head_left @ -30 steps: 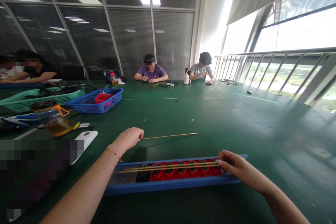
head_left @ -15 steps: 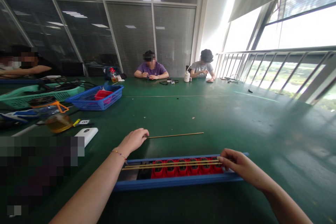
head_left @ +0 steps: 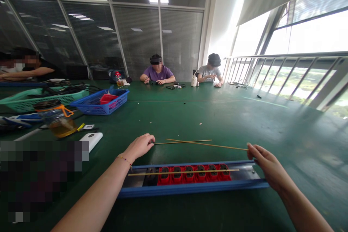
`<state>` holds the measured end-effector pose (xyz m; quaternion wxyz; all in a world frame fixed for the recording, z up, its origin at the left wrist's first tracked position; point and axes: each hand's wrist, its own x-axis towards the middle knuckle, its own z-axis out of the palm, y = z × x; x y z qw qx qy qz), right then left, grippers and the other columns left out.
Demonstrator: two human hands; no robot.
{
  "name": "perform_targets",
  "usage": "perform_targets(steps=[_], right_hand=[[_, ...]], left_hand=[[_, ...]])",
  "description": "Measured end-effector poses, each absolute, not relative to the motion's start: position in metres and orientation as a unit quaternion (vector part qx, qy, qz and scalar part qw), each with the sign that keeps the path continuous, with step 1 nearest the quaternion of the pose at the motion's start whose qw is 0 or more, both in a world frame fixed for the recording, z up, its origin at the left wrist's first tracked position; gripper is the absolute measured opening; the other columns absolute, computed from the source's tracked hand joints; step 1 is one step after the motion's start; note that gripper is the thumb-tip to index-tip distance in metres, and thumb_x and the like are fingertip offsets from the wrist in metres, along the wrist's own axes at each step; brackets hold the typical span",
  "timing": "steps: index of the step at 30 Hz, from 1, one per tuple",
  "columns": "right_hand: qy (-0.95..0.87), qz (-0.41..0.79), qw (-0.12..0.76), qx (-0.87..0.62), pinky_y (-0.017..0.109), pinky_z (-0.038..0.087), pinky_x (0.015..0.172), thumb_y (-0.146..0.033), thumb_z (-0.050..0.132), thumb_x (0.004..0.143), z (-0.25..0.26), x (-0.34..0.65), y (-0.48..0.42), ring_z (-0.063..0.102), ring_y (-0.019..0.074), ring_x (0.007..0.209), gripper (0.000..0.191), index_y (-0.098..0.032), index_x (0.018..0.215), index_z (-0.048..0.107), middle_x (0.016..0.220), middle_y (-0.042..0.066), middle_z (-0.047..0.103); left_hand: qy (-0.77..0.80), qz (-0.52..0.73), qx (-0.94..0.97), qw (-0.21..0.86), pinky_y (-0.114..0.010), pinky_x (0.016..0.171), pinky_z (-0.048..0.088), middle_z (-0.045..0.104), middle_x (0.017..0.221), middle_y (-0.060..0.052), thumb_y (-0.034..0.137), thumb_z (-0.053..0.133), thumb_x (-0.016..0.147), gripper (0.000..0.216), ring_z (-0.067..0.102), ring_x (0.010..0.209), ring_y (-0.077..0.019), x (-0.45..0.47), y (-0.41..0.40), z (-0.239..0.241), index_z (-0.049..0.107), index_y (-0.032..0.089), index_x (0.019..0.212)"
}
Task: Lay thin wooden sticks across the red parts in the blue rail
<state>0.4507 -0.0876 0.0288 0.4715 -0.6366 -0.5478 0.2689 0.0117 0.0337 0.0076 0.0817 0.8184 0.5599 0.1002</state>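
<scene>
My left hand (head_left: 140, 146) is closed on one end of a thin wooden stick (head_left: 168, 142) above the table. With thumb and fingers, my right hand (head_left: 268, 165) pinches the right end of a second wooden stick (head_left: 225, 146). The two sticks cross between my hands. Nearer to me lies what looks like a power strip (head_left: 195, 188), a long blue-edged housing with several red sockets (head_left: 177, 179) with black faces. A third wooden stick (head_left: 144, 174) rests lengthwise across it, touched by neither hand.
On the left stand a blue basket (head_left: 89, 108) with a red box (head_left: 108, 99) in it, a green basket (head_left: 67, 98), a jar of amber liquid (head_left: 62, 127) and a white device (head_left: 94, 140). Two people (head_left: 157, 74) (head_left: 210, 74) sit across the green table (head_left: 231, 116).
My right hand has lifted one stick off the power strip and moved it forward and right, so it now crosses the left hand's stick. My left hand has stayed nearly still.
</scene>
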Motion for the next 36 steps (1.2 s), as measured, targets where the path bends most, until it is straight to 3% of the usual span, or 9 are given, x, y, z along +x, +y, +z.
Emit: perform_targets(steps=[10,15,23,30,36], right_hand=[[-0.582,0.2,0.409,-0.674,0.025,0.037,0.054,-0.058,0.044,0.078,0.023,0.484,-0.08,0.044,0.0142,0.056,0.043,-0.02,0.059,0.049,0.057,0.0,0.048],[-0.615,0.229,0.358,-0.664,0.025,0.036,0.049,-0.06,0.052,0.071,0.024,0.484,-0.065,0.046,0.0137,0.053,0.042,-0.019,0.07,0.059,0.057,-0.001,0.053],[-0.683,0.295,0.308,-0.594,0.03,0.045,0.069,-0.042,0.058,0.071,0.015,0.469,-0.022,0.058,0.019,0.076,0.032,-0.016,0.09,0.06,0.082,0.005,0.065],[-0.752,0.182,0.199,-0.601,0.029,0.042,0.061,-0.026,0.052,0.071,0.009,0.438,0.001,0.056,0.0169,0.064,0.015,-0.018,0.078,0.062,0.068,0.002,0.063],[-0.764,0.191,0.207,-0.58,0.03,0.044,0.073,-0.026,0.052,0.072,0.003,0.422,0.013,0.058,0.018,0.078,0.025,-0.019,0.094,0.062,0.093,0.005,0.064]], left_hand=[[0.557,0.108,0.82,0.083,-0.024,0.067,0.04,0.057,0.084,-0.002,0.029,0.047,0.078,0.015,0.055,0.073,-0.0143,0.01,0.036,0.004,0.059,0.023,0.086],[0.557,0.112,0.818,0.091,-0.024,0.064,0.04,0.058,0.084,-0.002,0.032,0.046,0.079,0.017,0.055,0.071,-0.0141,0.011,0.034,0.005,0.059,0.023,0.084],[0.559,0.117,0.815,0.095,-0.025,0.063,0.039,0.058,0.083,-0.004,0.047,0.038,0.082,0.034,0.056,0.072,-0.0155,0.013,0.029,0.012,0.061,0.022,0.084],[0.545,0.118,0.823,0.109,-0.025,0.063,0.04,0.059,0.087,-0.003,0.053,0.045,0.077,0.035,0.056,0.075,-0.016,0.012,0.029,0.012,0.061,0.022,0.083],[0.541,0.12,0.826,0.103,-0.026,0.066,0.041,0.059,0.088,-0.003,0.053,0.046,0.076,0.034,0.056,0.076,-0.0164,0.011,0.03,0.011,0.061,0.023,0.083]])
